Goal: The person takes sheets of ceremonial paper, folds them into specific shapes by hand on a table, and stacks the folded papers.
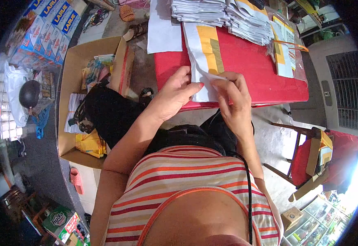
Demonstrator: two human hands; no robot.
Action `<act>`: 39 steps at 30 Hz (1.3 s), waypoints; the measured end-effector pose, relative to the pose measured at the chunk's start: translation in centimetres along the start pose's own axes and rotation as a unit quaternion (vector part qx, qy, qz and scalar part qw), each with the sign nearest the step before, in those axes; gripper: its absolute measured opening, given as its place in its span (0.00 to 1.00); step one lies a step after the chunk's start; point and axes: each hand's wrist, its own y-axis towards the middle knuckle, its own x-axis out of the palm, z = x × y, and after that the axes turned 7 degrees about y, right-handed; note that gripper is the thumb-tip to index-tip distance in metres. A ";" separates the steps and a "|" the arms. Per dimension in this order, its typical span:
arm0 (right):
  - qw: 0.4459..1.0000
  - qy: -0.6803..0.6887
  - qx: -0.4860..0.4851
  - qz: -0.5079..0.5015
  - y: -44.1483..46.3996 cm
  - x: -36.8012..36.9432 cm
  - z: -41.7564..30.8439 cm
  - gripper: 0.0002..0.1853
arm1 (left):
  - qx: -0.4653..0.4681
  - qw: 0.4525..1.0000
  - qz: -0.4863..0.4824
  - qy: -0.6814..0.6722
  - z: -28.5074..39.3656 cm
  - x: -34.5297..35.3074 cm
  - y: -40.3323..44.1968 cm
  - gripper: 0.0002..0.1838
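Observation:
A white paper packet with a yellow-orange strip [209, 47] lies lengthwise on the red table [265, 82], its near end at the table's front edge. My left hand [174, 93] holds the left side of the near end, thumb on top of the white paper. On the right, my right hand [234, 96] pinches a lifted edge or corner of the paper between thumb and fingers. Beyond the packet rise stacks of folded white papers [199, 11], and a white sheet [164, 30] lies at the table's left edge.
An open cardboard box [70, 67] with packets and papers stands at my left. Yellow-and-white papers [283, 53] lie at the table's right end. A wooden chair [295, 153] stands to the right. Beer cartons [47, 35] are stacked at the far left.

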 end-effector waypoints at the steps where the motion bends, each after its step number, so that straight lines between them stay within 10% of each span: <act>1: 1.000 0.007 0.008 -0.002 0.0 0.2 -0.1 0.15 | 0.000 1.000 0.001 -0.001 0.0 0.1 -0.1 0.21; 16: 0.979 0.133 0.144 0.047 -0.7 1.2 1.1 0.08 | 0.003 0.990 -0.052 -0.128 0.0 -0.4 0.1 0.21; 27: 0.958 0.214 0.187 0.041 -0.8 0.8 1.9 0.12 | 0.004 0.998 0.011 0.063 0.6 0.5 0.0 0.23; 33: 0.995 0.077 0.058 -0.013 -0.2 0.0 -0.4 0.32 | 0.035 0.997 0.032 0.067 0.3 1.2 0.0 0.22; 39: 0.998 0.048 0.036 0.037 -0.7 1.0 0.0 0.23 | 0.040 0.996 0.029 0.070 0.0 1.3 0.3 0.22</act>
